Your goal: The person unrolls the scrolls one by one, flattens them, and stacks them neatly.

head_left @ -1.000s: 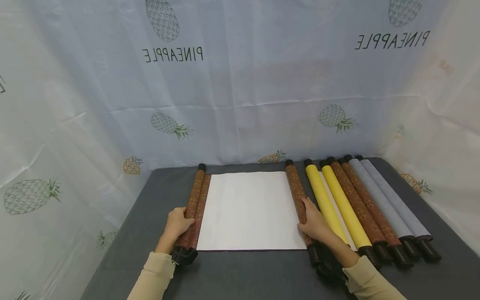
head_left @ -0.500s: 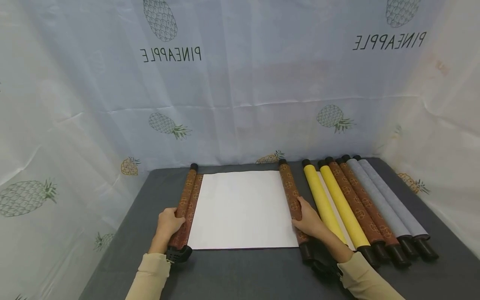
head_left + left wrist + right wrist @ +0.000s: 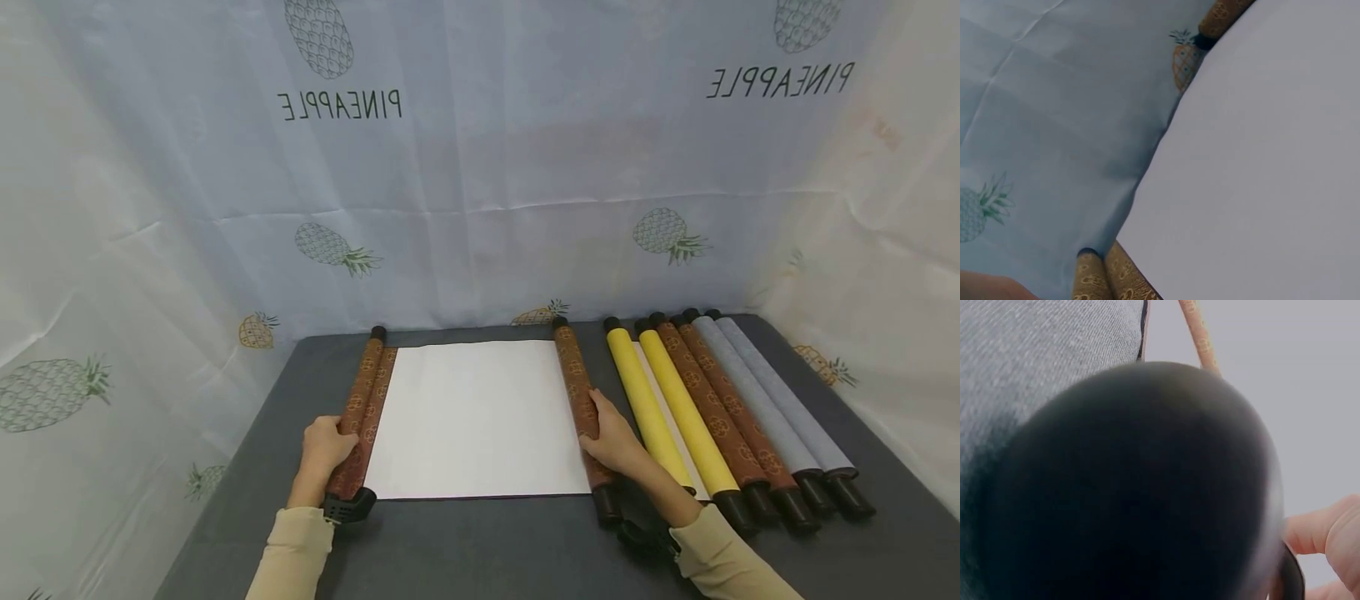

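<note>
A brown patterned hanging scroll lies partly unrolled on the dark cloth, its white sheet [image 3: 476, 421] bare between two rollers. My left hand [image 3: 326, 450] grips the scroll's left roller [image 3: 363, 379], beside a strip of the same brown pattern. Around the right roller [image 3: 574, 375] curl the thumb and fingers of my right hand [image 3: 615, 435]. In the right wrist view a black end knob [image 3: 1135, 487] fills the middle and hides much of the roller; fingers [image 3: 1316, 531] show at the right edge. The left wrist view catches the sheet [image 3: 1260, 156] and the rollers' far ends.
To the right lie more rolled scrolls side by side: a yellow pair [image 3: 692, 408], a brown pair [image 3: 712, 400] and a grey pair [image 3: 787, 400], all with black knobs. A pineapple-print curtain [image 3: 480, 150] hangs behind and beside the dark-covered table [image 3: 465, 550].
Both hands have shifted left, carrying the scroll's rollers and white sheet with them, away from the yellow scrolls. Both grips stay the same. The other scrolls have not moved.
</note>
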The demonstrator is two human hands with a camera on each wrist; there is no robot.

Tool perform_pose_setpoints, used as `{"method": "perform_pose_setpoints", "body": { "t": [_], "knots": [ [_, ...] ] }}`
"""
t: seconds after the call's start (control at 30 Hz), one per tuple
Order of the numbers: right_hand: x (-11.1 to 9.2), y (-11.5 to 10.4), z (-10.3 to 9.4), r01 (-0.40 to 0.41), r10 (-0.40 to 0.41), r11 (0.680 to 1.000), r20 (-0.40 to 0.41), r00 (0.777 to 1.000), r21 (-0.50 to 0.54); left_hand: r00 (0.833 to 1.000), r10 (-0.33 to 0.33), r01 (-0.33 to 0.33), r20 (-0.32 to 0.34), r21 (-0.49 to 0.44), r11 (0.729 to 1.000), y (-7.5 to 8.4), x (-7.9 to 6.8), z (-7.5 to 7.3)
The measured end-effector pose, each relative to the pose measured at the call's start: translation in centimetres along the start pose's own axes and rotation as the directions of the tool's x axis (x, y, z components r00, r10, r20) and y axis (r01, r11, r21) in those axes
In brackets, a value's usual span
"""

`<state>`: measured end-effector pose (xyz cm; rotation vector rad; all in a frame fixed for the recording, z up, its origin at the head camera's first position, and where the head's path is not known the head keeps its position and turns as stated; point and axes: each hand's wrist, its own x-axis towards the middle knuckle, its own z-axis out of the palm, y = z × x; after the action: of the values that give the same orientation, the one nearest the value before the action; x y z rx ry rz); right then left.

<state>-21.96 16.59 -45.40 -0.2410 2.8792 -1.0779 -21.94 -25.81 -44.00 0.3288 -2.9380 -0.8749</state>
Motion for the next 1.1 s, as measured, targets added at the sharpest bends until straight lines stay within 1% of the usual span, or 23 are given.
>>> {"method": "perform_pose_setpoints", "body": {
  "t": [0.27, 0.37, 0.5, 0.57, 0.73, 0.83, 0.97, 1.1],
  "knots": [
    [-0.3, -0.2, 0.0, 0.018, -0.018, 1.000, 0.002, 1.000, 0.005, 1.000, -0.015, 0.015, -0.009, -0.009, 1.000, -0.5, 0.0, -0.2],
    [-0.3, -0.1, 0.1, 0.009, -0.009, 1.000, -0.003, 1.000, -0.010, 1.000, -0.023, 0.023, 0.003, -0.013, 1.000, -0.9, 0.1, -0.2],
    [-0.2, 0.0, 0.4, -0.019, 0.019, 0.999, 0.000, 1.000, -0.047, 1.000, -0.014, 0.014, 0.008, -0.031, 0.999, -1.0, 0.1, -0.4],
    [-0.2, 0.0, 0.5, -0.032, 0.032, 0.998, 0.005, 0.999, -0.055, 1.000, -0.014, 0.014, 0.001, -0.038, 0.999, -0.9, 0.0, -0.5],
    [-0.2, 0.0, 0.6, -0.030, 0.030, 0.998, 0.003, 1.000, -0.048, 0.999, -0.044, 0.044, -0.010, -0.050, 0.998, -0.9, -0.2, -0.6],
    [-0.3, 0.0, 0.6, -0.028, 0.028, 0.998, 0.002, 1.000, -0.049, 0.998, -0.055, 0.054, -0.017, -0.044, 0.998, -1.3, -0.1, -0.5],
    [-0.3, -0.1, 0.5, -0.028, 0.028, 0.999, -0.004, 1.000, -0.045, 0.998, -0.052, 0.051, -0.031, -0.035, 0.998, -1.8, 0.1, -0.5],
    [-0.3, -0.1, 0.4, -0.022, 0.021, 0.999, -0.010, 1.000, -0.043, 0.998, -0.057, 0.055, -0.032, -0.042, 0.998, -1.9, 0.0, -0.7]
  ]
}}
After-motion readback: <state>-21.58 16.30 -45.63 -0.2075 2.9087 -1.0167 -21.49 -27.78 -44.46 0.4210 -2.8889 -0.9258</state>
